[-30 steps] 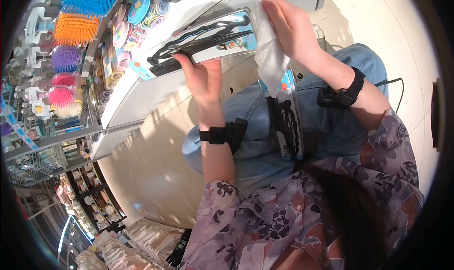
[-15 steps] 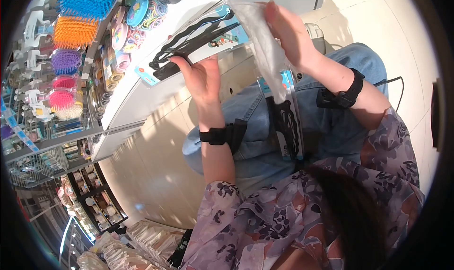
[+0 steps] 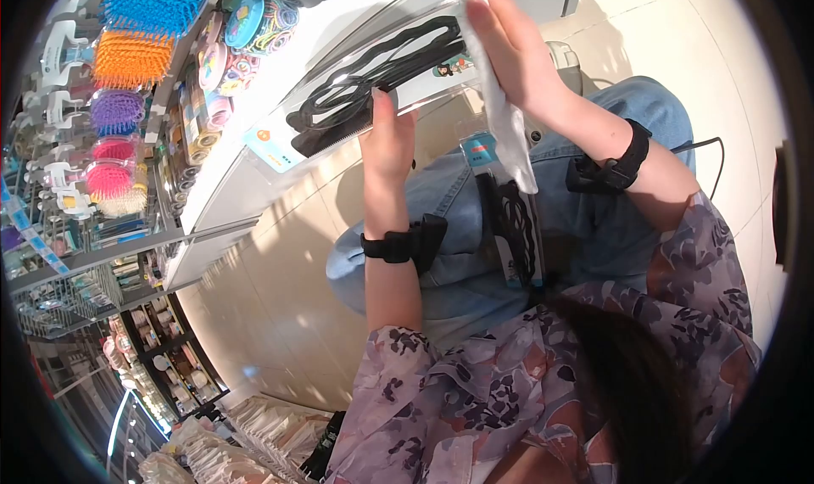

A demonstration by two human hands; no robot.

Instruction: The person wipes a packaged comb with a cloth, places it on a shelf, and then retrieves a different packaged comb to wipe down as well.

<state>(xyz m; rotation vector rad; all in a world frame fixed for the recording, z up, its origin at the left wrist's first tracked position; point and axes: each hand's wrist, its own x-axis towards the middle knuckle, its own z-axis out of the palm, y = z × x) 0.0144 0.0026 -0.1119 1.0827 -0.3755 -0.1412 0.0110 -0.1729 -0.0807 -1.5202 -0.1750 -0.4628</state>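
Note:
My left hand (image 3: 390,136) grips the lower edge of a clear pack of black hair accessories (image 3: 373,77), thumb on its front. Inside are wavy black hairbands and a black toothed comb on a blue and white card. My right hand (image 3: 515,60) is closed on a white cloth (image 3: 506,136) and presses it to the pack's right end; the cloth's tail hangs down. A similar pack (image 3: 513,229) lies on my lap, its upper end close under the hanging cloth.
A white shelf edge (image 3: 246,157) runs behind the held pack. Colourful hairbrushes (image 3: 136,58) hang on the rack at left, beside tubs of hair ties (image 3: 275,22). Packaged goods (image 3: 254,433) stand at the lower left. My jeans-clad knees (image 3: 649,111) are beneath my hands.
The pack has shifted right and tilted, showing more of its lower card. My left thumb has moved right with it. My right hand has drawn the cloth against the pack's right end.

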